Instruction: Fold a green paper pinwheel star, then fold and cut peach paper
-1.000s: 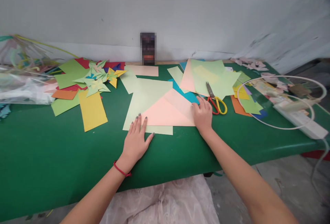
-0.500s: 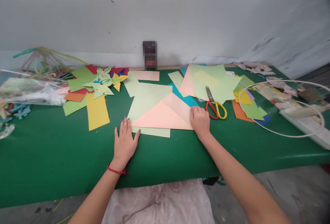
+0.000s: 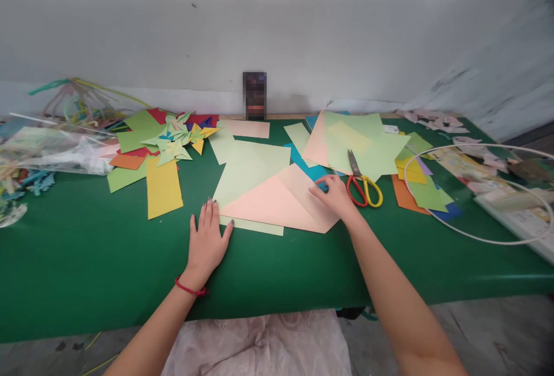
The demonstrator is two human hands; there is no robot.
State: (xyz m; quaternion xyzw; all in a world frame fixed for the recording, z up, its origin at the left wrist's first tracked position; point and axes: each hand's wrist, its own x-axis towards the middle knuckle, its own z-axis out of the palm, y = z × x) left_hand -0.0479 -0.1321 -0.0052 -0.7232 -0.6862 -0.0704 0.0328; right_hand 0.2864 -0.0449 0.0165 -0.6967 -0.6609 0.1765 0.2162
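Left hand (image 3: 208, 240): laid flat, fingers a little spread, fingertips at the left corner of the pink paper; grasping nothing.
Right hand (image 3: 334, 198): half curled at the paper's right side, thumb and forefinger close together; whether they pinch the paper, I cannot tell.
Pink paper (image 3: 270, 198): folded, lying between the hands, partly over a pale green sheet (image 3: 257, 156) that shows behind it and along its near edge.
Blue paper (image 3: 298, 159): flat, beyond the pink paper, partly covered.
Scissors (image 3: 352, 162): just beside the right hand, one handle red, one yellow, blades pointing away from the person.
Yellow sheet (image 3: 164, 188): left of the left hand, flat on the green table (image 3: 108, 254).
Paper stars (image 3: 173, 149): clustered behind the yellow sheet, pale green and yellow.
Red bracelet (image 3: 188, 290): around the left wrist.
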